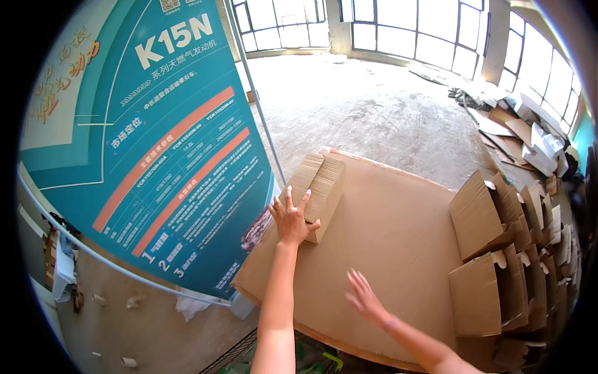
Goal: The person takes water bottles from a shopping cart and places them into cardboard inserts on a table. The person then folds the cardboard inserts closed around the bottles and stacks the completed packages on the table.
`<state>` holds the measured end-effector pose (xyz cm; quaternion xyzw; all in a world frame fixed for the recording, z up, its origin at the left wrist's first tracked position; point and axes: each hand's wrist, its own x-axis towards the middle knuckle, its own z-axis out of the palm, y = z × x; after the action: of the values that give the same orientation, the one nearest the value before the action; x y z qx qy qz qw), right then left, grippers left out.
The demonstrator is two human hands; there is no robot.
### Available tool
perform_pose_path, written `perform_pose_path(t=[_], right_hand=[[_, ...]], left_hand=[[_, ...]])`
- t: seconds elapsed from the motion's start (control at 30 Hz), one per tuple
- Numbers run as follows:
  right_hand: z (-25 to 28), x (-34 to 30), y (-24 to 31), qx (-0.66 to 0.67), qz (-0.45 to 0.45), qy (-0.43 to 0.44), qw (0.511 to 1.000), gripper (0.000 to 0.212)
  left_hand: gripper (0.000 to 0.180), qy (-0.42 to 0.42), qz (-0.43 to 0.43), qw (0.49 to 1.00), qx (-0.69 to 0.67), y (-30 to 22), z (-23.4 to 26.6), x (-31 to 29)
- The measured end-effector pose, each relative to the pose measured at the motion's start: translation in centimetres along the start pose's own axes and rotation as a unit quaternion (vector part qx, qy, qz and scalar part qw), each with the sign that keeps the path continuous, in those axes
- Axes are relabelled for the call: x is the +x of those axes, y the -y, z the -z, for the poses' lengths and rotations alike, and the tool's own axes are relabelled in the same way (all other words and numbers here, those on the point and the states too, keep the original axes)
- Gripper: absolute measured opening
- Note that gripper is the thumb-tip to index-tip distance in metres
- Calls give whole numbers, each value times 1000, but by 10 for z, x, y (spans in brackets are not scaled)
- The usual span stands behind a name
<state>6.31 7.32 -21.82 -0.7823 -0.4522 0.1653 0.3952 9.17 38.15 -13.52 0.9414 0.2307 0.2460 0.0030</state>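
A closed brown cardboard box (325, 181) stands at the far left part of a cardboard-covered table (389, 224). My left hand (293, 218) rests on the near end of the box's top, its fingers spread over the flaps and the thumb toward the right side. My right hand (366, 298) hovers over the table's near middle, fingers stretched out and a little blurred, with nothing in it. What lies under my left palm is hidden.
Several open cardboard boxes (476, 293) stand in rows along the table's right. A tall teal banner (180, 149) on a metal frame rises close by the left edge. Scrap cardboard and white pieces (529, 134) are heaped on the floor at the far right, below windows.
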Motion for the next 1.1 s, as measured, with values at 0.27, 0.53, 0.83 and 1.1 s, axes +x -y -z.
perform_pose_path(t=[0.27,0.53,0.83,1.1], right_hand=[[57,-244,25,-192,-188,79,960,65],[61,-240,32,-155,-226,73,959,62],[57,-244,14,-255,-164,91,949,65],[127,-226,70,-173,-92,-116,974,57]], left_hand=[[90,75,50,996,-10,-22,-45,112],[90,154,63,985,39,-30,-59,157],[89,129,27,990,53,-60,-64,116],[77,112,-53,988,-89,-86,-38,-16]])
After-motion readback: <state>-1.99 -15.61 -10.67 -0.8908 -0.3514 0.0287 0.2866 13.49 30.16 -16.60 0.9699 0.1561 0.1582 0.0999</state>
